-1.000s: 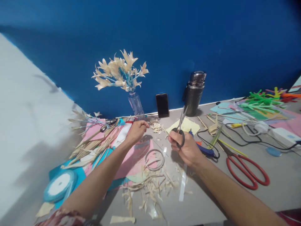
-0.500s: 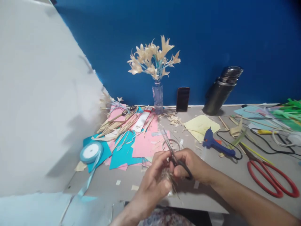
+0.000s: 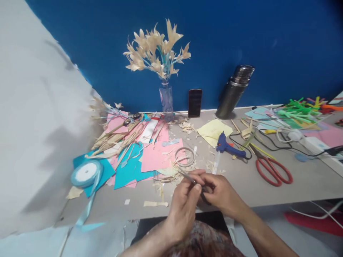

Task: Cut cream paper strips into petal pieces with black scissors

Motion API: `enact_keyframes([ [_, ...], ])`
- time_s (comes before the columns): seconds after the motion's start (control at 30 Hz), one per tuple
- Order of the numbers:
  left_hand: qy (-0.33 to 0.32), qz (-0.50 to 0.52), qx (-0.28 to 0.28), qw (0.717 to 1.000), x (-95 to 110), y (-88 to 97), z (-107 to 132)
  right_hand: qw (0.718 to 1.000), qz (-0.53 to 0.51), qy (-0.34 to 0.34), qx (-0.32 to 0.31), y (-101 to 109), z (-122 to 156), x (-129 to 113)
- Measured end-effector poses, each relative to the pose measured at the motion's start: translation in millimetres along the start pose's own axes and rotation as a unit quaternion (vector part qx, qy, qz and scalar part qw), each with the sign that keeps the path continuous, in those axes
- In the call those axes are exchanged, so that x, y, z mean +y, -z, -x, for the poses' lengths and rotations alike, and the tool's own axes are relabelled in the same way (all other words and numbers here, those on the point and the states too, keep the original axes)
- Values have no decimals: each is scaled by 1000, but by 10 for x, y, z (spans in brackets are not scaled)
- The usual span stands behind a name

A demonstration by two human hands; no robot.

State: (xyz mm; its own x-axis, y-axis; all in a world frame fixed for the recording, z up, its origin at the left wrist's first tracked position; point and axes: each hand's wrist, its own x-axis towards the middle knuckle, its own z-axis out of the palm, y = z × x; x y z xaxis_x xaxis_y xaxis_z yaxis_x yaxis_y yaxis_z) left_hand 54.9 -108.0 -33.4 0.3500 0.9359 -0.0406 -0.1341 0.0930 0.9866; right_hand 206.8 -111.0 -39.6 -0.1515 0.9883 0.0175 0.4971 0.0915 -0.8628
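Scissors [image 3: 192,180] held by right hand [image 3: 221,192]; left hand [image 3: 184,201] fingers curled close, contents unclear; keep them off the blades [image 3: 185,174].

Both forearms converge from the lower edge. Left hand [image 3: 183,205]: bare, fingers curled inward, thumb uppermost and pointing forward. Right hand [image 3: 222,192]: bare, turned inward, knuckles bent, fingers closed toward the left. Hands meet before the torso, fingertips close together.

Rm btwn R hand [image 3: 221,191], red scissors [image 3: 272,172]; glue gun [image 3: 230,148] fwd.
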Motion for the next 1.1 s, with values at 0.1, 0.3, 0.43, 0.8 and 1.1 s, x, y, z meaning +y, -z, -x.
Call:
enact_keyframes([
  [0.1, 9, -22, -35, 999, 39, -31, 0, 1000, -5, -1, 5, 10, 74, 64],
  [0.3, -16, -75, -105, 991, 199, -82, -78, 990, 87, 112, 24, 169, 138, 150],
  [0.43, -7, -80, -125, 989, 276, -117, -147, 977, 160, 137, 33, 275, 131, 184],
  [0.8, -109, -600, -13, 793, 287, 430, -830, 976, 148, -74, 143, 417, 187, 348],
  [1.1, -81, -648, -26, 757, 113, 456, -1099, 946, 217, -177, 162, 584, 316, 552],
])
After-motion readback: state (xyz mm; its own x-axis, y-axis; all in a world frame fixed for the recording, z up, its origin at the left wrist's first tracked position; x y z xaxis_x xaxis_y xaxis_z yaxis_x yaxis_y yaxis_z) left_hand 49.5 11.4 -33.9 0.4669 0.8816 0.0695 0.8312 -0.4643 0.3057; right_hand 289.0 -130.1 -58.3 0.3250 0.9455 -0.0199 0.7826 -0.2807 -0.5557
